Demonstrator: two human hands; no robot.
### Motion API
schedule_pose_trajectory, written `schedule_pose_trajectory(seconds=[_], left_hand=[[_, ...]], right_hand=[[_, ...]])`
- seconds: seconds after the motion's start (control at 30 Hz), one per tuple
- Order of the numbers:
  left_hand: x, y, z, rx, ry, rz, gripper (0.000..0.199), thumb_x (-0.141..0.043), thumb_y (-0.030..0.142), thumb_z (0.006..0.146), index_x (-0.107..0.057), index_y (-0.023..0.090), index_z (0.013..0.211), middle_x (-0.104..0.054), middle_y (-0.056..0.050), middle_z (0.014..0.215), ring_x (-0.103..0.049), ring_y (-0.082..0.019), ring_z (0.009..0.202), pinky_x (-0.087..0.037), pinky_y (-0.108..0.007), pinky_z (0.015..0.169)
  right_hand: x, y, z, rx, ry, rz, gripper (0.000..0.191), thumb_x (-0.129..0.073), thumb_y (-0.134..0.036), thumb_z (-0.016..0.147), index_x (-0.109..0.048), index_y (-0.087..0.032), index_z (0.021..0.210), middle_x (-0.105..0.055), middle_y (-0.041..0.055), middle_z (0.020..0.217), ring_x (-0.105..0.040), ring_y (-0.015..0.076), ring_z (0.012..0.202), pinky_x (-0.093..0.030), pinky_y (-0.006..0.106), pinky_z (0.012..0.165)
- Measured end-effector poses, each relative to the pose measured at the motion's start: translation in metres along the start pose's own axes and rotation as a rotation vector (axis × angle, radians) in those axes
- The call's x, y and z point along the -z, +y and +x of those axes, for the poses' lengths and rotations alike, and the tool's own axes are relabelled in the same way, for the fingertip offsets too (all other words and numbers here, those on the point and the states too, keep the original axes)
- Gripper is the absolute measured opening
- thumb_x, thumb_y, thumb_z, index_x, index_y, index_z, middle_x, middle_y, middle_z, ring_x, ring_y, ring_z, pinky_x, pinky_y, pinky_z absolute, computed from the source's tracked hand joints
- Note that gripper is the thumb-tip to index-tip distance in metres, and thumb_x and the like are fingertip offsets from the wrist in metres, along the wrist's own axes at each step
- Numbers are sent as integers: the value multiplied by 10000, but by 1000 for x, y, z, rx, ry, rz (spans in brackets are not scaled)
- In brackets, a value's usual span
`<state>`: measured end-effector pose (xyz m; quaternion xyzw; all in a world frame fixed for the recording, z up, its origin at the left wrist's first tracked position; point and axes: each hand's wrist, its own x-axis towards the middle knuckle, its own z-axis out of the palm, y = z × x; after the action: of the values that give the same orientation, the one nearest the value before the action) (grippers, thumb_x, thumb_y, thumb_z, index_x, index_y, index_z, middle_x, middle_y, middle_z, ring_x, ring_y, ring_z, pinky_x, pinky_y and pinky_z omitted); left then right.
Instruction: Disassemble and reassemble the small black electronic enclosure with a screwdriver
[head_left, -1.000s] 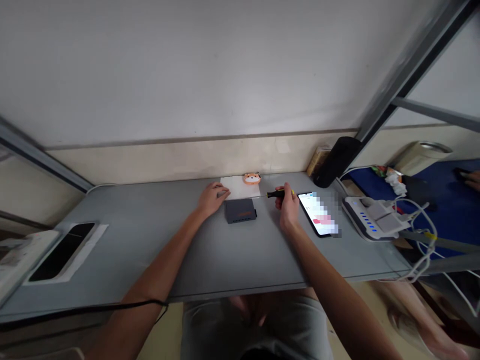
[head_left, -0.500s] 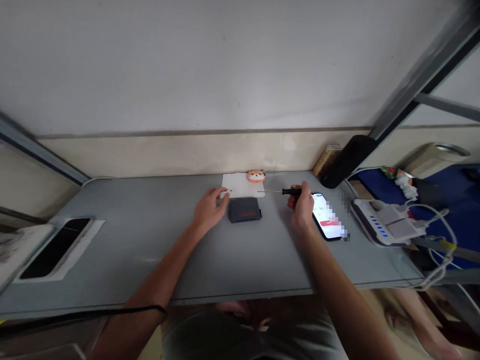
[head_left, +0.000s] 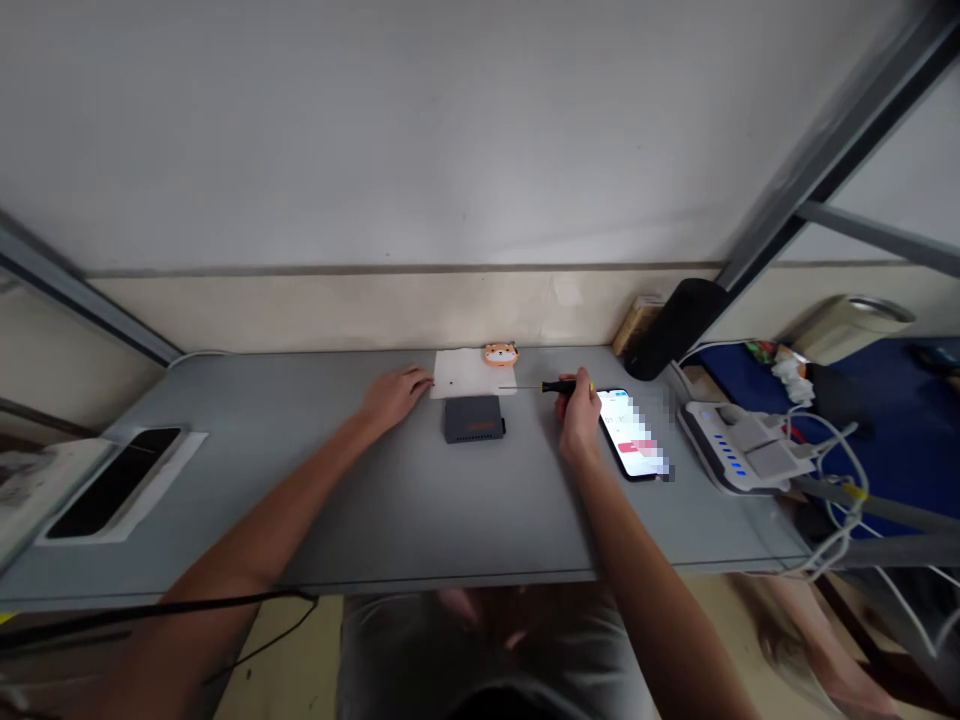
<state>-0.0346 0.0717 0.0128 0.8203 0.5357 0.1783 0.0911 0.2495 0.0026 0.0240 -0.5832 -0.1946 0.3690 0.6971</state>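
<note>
My right hand (head_left: pixel 579 412) is closed around the black handle of a screwdriver (head_left: pixel 559 387). The thin shaft points left, its tip over the right part of a white sheet of paper (head_left: pixel 472 372). At the paper's left edge, my left hand (head_left: pixel 396 397) has its fingers bent together; a tiny dark spot shows by the fingertips, too small to name. One small dark speck (head_left: pixel 451 382) lies on the paper. Just in front of the sheet sits a flat dark grey box (head_left: pixel 474 419) with vent slots along its front side, touched by neither hand.
An orange animal-face case (head_left: pixel 500 354) rests on the paper's back right corner. Beside my right hand lies a lit phone (head_left: pixel 631 435). Farther right are a black cylinder (head_left: pixel 675 330) and a power strip (head_left: pixel 731 450) with cables. A dark phone-like slab (head_left: pixel 116 485) lies far left.
My left hand has drawn back leftward from over the paper to its left edge, its fingers closer together. My right hand still holds the screwdriver. The whole view has shifted slightly.
</note>
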Motion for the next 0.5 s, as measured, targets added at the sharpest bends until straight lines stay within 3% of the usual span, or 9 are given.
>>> schedule_pose_trajectory(seconds=[0.23,0.5], left_hand=[[4,2,-2,-50,-47,17,278,-507,353,998,-756,249,1062,-744,-95,1096,-711,-273,964,-530,-350,848],[7,3,2,-64,-86,-1,259,-508,309,989,-755,238,1021,-749,-72,1073,-700,-244,972,-524,-320,865]], right_hand=[[-2,-3,-5,-23,-13,5,362,-591,-549,852,-619,-226,690,-456,-47,526,-384,120,450,-299,275,447],[-6,-6,-8,15,-12,-78,415,-567,-587,870,-594,-223,672,-431,-56,505,-375,121,453,-304,279,470]])
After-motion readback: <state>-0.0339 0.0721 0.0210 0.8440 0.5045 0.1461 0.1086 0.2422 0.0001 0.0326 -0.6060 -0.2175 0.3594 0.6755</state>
